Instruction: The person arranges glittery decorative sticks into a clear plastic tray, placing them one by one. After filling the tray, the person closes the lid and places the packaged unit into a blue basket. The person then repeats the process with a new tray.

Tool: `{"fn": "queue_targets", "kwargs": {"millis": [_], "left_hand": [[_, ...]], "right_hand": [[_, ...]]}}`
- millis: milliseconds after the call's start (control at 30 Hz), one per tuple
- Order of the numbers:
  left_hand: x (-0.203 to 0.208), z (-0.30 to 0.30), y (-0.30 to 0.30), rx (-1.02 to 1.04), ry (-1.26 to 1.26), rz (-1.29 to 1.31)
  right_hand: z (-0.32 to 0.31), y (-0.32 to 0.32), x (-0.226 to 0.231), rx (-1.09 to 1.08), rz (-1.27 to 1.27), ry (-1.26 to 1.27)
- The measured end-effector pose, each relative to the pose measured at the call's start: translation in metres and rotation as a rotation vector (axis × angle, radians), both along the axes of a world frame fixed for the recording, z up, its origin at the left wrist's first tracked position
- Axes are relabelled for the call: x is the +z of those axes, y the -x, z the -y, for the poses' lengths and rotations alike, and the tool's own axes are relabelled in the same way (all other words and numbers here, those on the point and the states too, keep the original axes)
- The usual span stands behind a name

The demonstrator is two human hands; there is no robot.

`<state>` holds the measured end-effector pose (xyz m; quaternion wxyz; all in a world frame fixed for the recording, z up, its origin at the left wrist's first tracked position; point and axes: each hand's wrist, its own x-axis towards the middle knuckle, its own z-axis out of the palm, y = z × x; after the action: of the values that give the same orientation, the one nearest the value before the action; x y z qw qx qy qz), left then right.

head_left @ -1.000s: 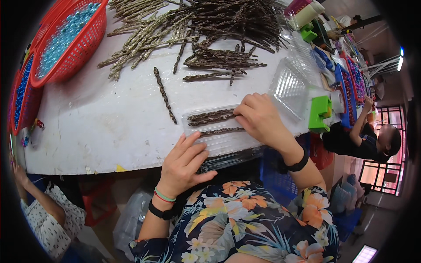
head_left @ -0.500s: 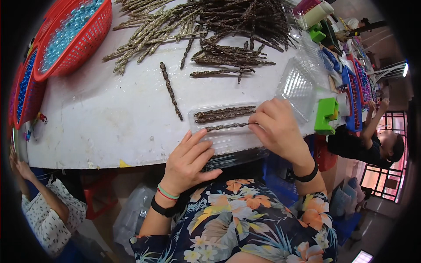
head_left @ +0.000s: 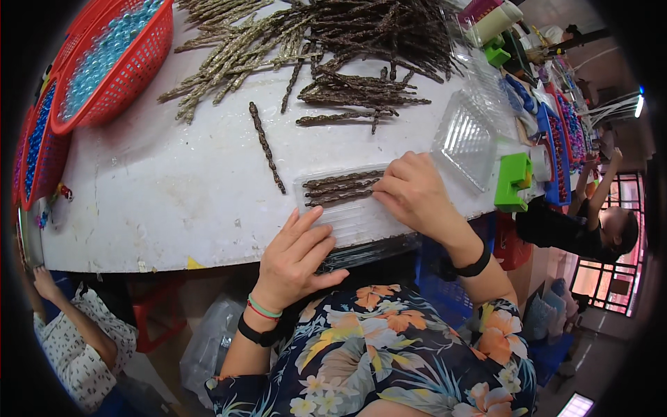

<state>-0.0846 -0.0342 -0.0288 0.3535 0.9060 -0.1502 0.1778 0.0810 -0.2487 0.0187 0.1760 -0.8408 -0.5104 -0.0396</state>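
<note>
A shallow clear plastic tray (head_left: 354,221) lies near the table's front edge. Three knobbly brown bead strands (head_left: 340,186) rest side by side in its far part. My right hand (head_left: 417,194) pinches the right end of the nearest strand, its fingertips hiding the strand ends. At the tray's left side, my left hand (head_left: 295,260) has its fingers stretched out, the tips by the nearest strand's left end. Left of the tray, a single brown strand (head_left: 266,147) lies alone. Beyond it is a small bundle of brown strands (head_left: 351,94).
Heaps of gold strands (head_left: 240,59) and dark brown strands (head_left: 389,35) cover the far table. Red baskets of beads (head_left: 139,80) stand left. To the right are an empty clear tray (head_left: 464,139) and a green tape dispenser (head_left: 513,182). Other people sit at both sides.
My right hand has moved slightly left and away from me, bringing the nearest strand against the other strands in the tray. My left hand stays nearly in place.
</note>
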Motion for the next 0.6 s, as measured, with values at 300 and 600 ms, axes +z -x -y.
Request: {"fn": "queue_targets", "kwargs": {"millis": [300,600], "left_hand": [[-0.003,-0.001,0.002,0.006,0.011,0.031],[-0.004,-0.001,0.002,-0.003,-0.001,0.03]], "right_hand": [[-0.117,-0.03,0.003,0.215,-0.127,-0.041],[-0.165,-0.031,0.0,-0.079,-0.202,0.199]]}}
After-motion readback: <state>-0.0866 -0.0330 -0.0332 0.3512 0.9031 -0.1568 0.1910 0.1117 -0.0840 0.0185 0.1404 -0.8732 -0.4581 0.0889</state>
